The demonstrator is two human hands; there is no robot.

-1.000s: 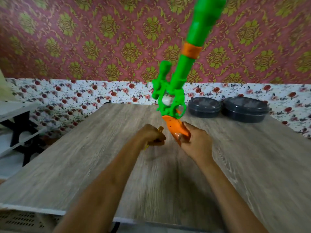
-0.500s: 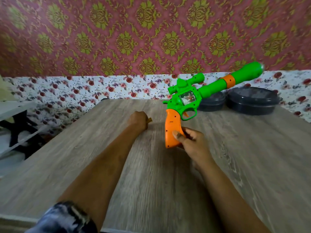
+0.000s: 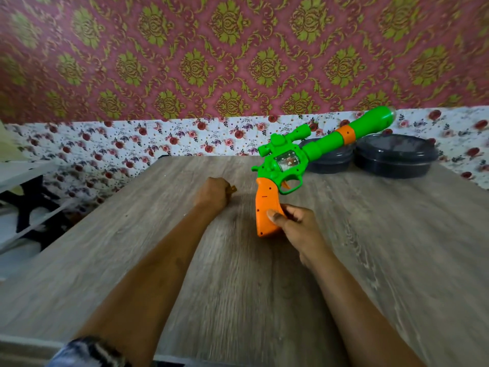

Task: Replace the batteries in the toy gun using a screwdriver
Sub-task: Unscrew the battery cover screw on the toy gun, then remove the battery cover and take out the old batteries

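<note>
right hand [image 3: 296, 229] grips gun [image 3: 285, 165] handle | left hand [image 3: 213, 193] fisted on yellow-tipped object | two dark tubs [image 3: 394, 157] at 1 o'clock on counter [image 3: 397, 234]

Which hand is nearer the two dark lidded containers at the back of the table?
Right. The right hand, gripping the toy gun, sits below the containers; the closed left hand is farther left.

place: home room | cues: damask wallpaper [image 3: 238, 54], floral wall border [image 3: 158, 139], wood-grain table [image 3: 397, 247]
</note>
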